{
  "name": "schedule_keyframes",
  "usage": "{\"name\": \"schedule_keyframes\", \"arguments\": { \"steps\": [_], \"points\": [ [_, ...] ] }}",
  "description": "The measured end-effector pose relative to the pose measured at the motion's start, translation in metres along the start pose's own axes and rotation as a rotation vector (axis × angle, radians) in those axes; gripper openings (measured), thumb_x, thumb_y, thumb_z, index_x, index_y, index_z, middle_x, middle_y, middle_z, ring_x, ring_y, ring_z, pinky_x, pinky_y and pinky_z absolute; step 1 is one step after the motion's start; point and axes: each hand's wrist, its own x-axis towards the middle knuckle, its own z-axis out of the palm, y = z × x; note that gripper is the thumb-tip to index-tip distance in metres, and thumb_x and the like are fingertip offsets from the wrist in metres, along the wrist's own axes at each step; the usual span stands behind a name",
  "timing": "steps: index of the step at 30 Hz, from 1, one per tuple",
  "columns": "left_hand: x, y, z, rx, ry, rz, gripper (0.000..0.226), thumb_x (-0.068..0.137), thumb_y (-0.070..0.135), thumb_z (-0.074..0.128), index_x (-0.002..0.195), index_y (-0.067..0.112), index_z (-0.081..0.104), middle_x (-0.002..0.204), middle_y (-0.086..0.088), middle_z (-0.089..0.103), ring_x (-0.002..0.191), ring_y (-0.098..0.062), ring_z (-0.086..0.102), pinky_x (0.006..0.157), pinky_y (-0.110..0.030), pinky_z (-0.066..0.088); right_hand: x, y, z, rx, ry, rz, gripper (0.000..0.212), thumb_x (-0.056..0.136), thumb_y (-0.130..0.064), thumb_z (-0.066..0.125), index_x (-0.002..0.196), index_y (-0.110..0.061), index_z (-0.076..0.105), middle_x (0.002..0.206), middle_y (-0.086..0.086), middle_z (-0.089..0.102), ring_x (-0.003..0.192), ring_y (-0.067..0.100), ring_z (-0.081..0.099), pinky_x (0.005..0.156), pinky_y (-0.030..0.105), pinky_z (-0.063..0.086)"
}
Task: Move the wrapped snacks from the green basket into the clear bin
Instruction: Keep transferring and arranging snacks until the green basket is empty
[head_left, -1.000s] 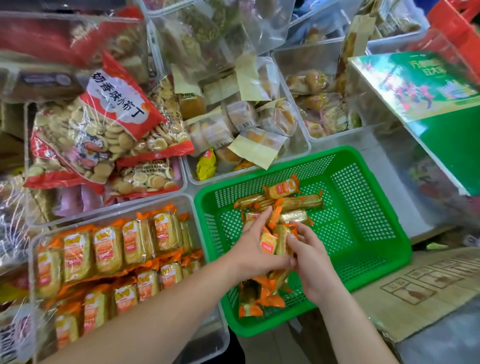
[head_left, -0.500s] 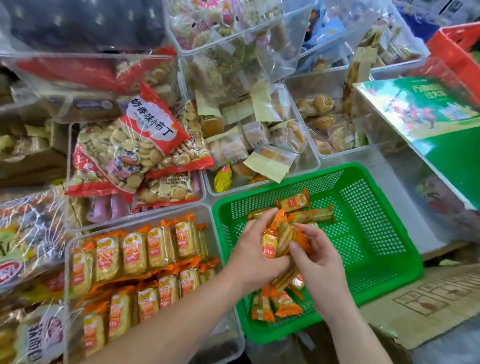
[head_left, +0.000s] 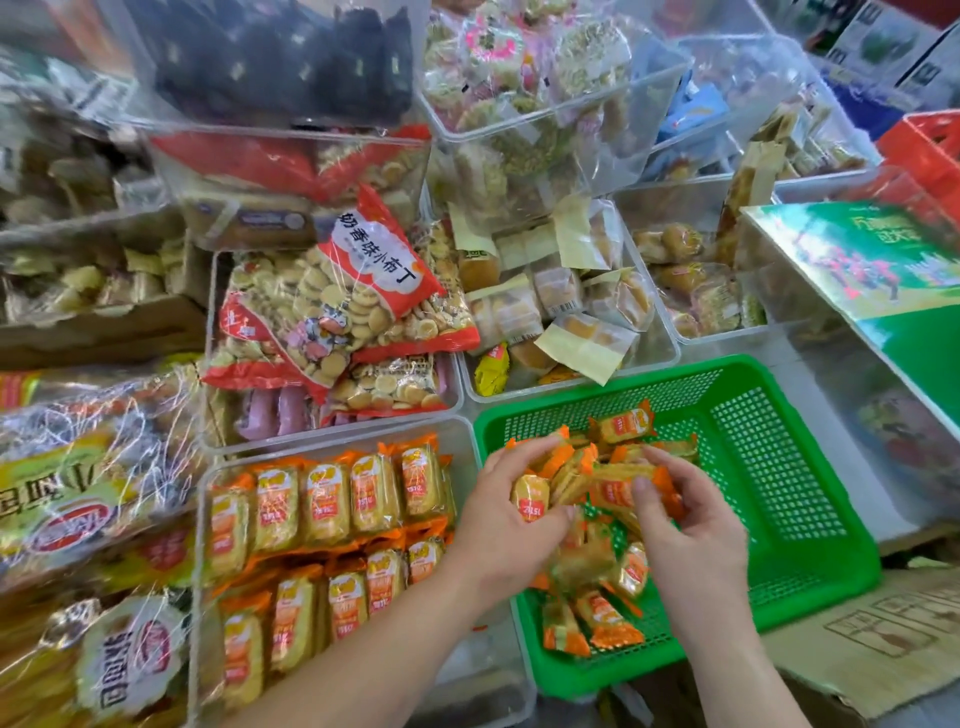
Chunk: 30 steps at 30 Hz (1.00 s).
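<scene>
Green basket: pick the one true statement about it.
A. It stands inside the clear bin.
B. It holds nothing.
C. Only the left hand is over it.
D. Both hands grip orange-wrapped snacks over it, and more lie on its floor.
D: the left hand and the right hand both grip wrapped snacks above the green basket, and loose snacks lie on its floor below them.
</scene>
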Motion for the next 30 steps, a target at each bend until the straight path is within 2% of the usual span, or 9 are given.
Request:
{"name": "schedule_keyframes", "arguments": {
  "steps": [7,10,13,15,20,23,25,27,30],
  "points": [
    [-0.031,0.01,-0.046,-0.041,0.004,0.064,0.063,0.086,0.02,0.082,0.132,0.055,0.059,0.137,0.016,0.056,0.126,0.0,0.057,0.11,-0.034,0.05,-0.036,-0.029,0.022,-0.109,0.001,-0.003,0.043,0.09,-0.012,0.078,0.126,-0.034,0.068,0.117,-0.011,0.071,0.11,0.009,0.068,0.097,0.033,0.055],
    [-0.054,0.013,-0.085,-0.025,0.028,0.072,0.061,0.088,0.02,0.081,0.13,0.058,0.058,0.138,0.02,0.057,0.13,0.002,0.054,0.114,-0.033,0.047,-0.056,-0.051,0.035,0.07,-0.029,0.069,0.049,0.081,-0.011,0.087,0.122,-0.028,0.065,0.11,-0.003,0.073,0.103,0.01,0.072,0.091,0.032,0.057],
    [-0.081,0.006,-0.127,-0.018,0.078,0.069,0.059,0.089,0.019,0.082,0.128,0.058,0.059,0.131,0.041,0.054,0.123,0.024,0.045,0.109,-0.016,0.042,-0.071,-0.06,0.055,0.178,-0.074,0.121,0.035,0.081,-0.009,0.086,0.107,-0.025,0.069,0.099,0.001,0.078,0.095,0.018,0.076,0.088,0.043,0.06],
    [-0.097,-0.001,-0.151,-0.068,0.104,0.048,0.06,0.089,0.02,0.082,0.125,0.062,0.059,0.127,0.049,0.05,0.116,0.031,0.043,0.105,-0.018,0.042,-0.078,-0.059,0.07,0.255,-0.111,0.172,0.026,0.088,-0.007,0.079,0.104,-0.026,0.072,0.095,0.001,0.078,0.091,0.023,0.075,0.086,0.048,0.061],
    [-0.124,-0.013,-0.182,-0.329,0.174,-0.117,0.058,0.089,0.025,0.083,0.115,0.071,0.058,0.139,0.032,0.046,0.11,-0.024,0.074,0.069,-0.024,0.059,-0.082,-0.053,0.102,0.262,-0.249,0.293,0.038,0.092,-0.009,0.076,0.125,-0.023,0.063,0.107,0.007,0.075,0.091,0.021,0.074,0.071,0.038,0.06],
    [-0.136,-0.018,-0.188,-0.433,0.188,-0.134,0.059,0.088,0.019,0.083,0.115,0.067,0.062,0.134,0.033,0.048,0.103,-0.024,0.077,0.066,-0.024,0.061,-0.066,-0.049,0.119,0.048,-0.247,0.294,0.044,0.078,-0.014,0.09,0.112,-0.02,0.063,0.107,0.006,0.072,0.095,0.024,0.073,0.078,0.041,0.061],
    [-0.141,-0.019,-0.19,-0.423,0.207,-0.128,0.061,0.086,0.019,0.085,0.12,0.065,0.063,0.141,0.027,0.049,0.117,-0.027,0.071,0.077,-0.029,0.064,-0.05,-0.054,0.131,-0.084,-0.25,0.241,0.038,0.076,-0.016,0.092,0.105,-0.017,0.067,0.103,0.005,0.074,0.093,0.022,0.073,0.08,0.039,0.061],
    [-0.144,-0.016,-0.192,-0.42,0.22,-0.125,0.063,0.085,0.019,0.086,0.126,0.06,0.063,0.144,0.02,0.053,0.124,-0.024,0.066,0.091,-0.04,0.063,-0.035,-0.06,0.145,-0.211,-0.282,0.164,0.035,0.079,-0.019,0.09,0.106,-0.017,0.069,0.097,0.0,0.072,0.089,0.016,0.069,0.073,0.029,0.055],
    [-0.149,-0.011,-0.196,-0.455,0.242,-0.126,0.059,0.086,0.008,0.084,0.117,0.056,0.069,0.134,0.009,0.064,0.106,-0.017,0.074,0.082,-0.04,0.065,-0.019,-0.056,0.169,-0.345,-0.321,0.115,0.045,0.08,-0.024,0.089,0.119,-0.013,0.07,0.093,-0.007,0.067,0.087,0.015,0.065,0.073,0.027,0.05]
  ]
}}
